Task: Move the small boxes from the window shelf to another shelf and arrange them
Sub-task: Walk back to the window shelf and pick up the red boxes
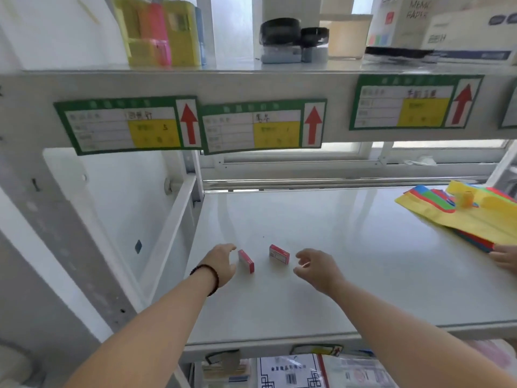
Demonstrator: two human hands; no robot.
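Note:
Two small red boxes stand on the white shelf [349,247]. The left red box [246,261] stands on edge, just right of my left hand [221,263], whose fingers are spread and apart from it by a narrow gap. The right red box [279,254] shows a white label on its face. My right hand [317,271] hovers to its right with fingers curled apart and nothing in them. Both hands are empty.
A stack of yellow and coloured folders [472,217] lies at the shelf's right, with another person's hand [506,257] at its edge. The upper shelf [251,71] carries sticky notes, black tape rolls and boxes. Green label cards [260,126] hang on its front. Window frame behind.

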